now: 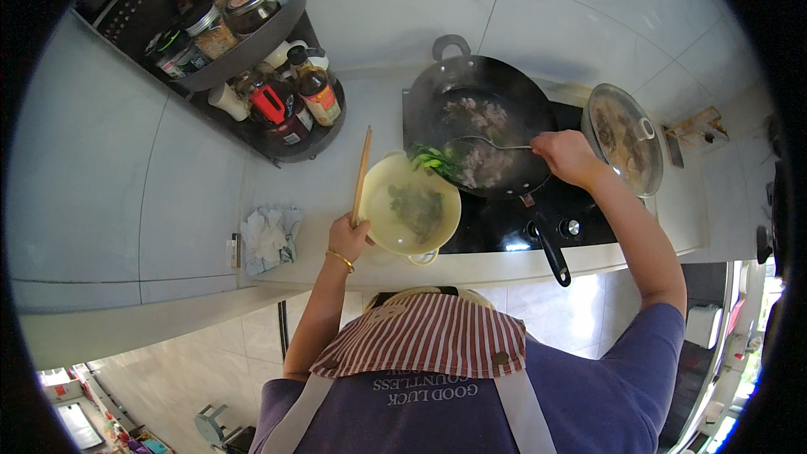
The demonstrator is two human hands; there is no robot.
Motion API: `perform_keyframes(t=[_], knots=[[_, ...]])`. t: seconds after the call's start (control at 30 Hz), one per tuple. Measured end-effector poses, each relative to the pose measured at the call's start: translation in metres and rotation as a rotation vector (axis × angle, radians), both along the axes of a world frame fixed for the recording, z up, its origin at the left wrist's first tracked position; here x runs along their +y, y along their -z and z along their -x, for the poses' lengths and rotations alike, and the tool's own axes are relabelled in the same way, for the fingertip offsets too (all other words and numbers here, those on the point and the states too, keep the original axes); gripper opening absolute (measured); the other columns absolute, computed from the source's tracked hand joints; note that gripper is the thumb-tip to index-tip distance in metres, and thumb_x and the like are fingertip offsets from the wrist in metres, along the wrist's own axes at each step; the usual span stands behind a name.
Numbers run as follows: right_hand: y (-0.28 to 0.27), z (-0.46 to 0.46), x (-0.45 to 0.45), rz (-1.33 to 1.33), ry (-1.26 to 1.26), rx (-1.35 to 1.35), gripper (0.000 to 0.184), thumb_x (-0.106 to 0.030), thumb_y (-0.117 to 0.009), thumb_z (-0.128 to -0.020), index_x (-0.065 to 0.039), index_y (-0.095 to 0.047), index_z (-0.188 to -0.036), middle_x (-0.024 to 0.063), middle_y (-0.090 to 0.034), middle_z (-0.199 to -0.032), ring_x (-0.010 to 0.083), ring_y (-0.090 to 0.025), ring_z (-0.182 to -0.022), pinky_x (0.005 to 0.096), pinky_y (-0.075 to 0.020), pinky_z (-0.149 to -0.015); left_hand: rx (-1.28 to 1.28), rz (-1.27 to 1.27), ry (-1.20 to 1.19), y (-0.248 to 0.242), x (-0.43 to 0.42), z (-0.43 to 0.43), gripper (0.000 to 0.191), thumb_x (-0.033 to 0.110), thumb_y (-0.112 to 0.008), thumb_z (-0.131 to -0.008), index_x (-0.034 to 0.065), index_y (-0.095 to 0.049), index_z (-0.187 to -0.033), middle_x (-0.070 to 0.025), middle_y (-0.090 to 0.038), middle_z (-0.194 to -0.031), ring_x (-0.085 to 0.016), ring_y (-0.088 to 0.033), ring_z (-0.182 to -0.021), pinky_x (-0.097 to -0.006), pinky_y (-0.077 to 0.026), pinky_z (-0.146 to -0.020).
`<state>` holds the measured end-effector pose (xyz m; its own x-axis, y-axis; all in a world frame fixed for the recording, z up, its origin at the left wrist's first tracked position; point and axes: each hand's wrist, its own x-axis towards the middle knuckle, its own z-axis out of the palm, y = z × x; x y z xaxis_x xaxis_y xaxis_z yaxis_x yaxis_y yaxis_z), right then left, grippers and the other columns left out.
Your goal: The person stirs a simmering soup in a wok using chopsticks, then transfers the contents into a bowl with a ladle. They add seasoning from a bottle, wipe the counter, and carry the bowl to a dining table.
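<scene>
A black wok point(504, 82) with steam over it sits on the black cooktop point(504, 233), holding pieces of meat point(485, 164). My right hand point(564, 154) grips the handle of a metal ladle point(492, 142), whose bowl is in the wok. Green leaves point(435, 161) lie over the wok's left rim, beside a pale yellow pot point(376, 183). Cooked greens point(419, 211) lie inside this pot. My left hand point(350, 236) holds a pair of wooden chopsticks point(362, 170) upright-pointing at the pot's left edge; whether it also grips the pot is unclear.
A glass-lidded pan point(624, 139) stands right of the wok. The wok's black handle point(551, 252) sticks out past the counter edge. At the upper left, a dark two-tier rack point(265, 38) holds jars and bottles. A crumpled plastic bag point(271, 236) lies on the counter at left.
</scene>
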<state>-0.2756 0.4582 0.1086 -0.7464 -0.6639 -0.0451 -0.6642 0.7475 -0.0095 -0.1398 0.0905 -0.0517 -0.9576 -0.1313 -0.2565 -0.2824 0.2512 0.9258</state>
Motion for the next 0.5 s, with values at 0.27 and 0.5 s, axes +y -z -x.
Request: perform_keyframes(t=[0.27,0.5], knots=[[-0.012,-0.011,0.034,-0.055,0.473,0.103,0.013,-0.011,-0.046,-0.078,-0.004,-0.056,-0.082,0.0168,-0.059,-0.08,0.0341,-0.057,-0.074,0.0441,-0.0447,-0.065,-0.018,0.005,0.021,-0.007,0.001,0.001,0.021,0.016,-0.052,-0.075,-0.0049,-0.056,-0.08,-0.0106,-0.06,-0.06,-0.019,-0.061,-0.049,-0.0262,-0.046,-0.047],[0.025,-0.003,0.043,-0.019,0.636,-0.109,0.015,-0.009,-0.05,-0.074,-0.002,-0.058,-0.085,0.0184,-0.06,-0.079,0.0342,-0.058,-0.075,0.041,-0.0455,-0.068,-0.047,-0.034,0.005,-0.004,0.0,0.0,0.021,0.015,-0.052,-0.075,-0.0051,-0.055,-0.078,-0.0086,-0.058,-0.058,-0.018,-0.06,-0.049,-0.0262,-0.046,-0.046]])
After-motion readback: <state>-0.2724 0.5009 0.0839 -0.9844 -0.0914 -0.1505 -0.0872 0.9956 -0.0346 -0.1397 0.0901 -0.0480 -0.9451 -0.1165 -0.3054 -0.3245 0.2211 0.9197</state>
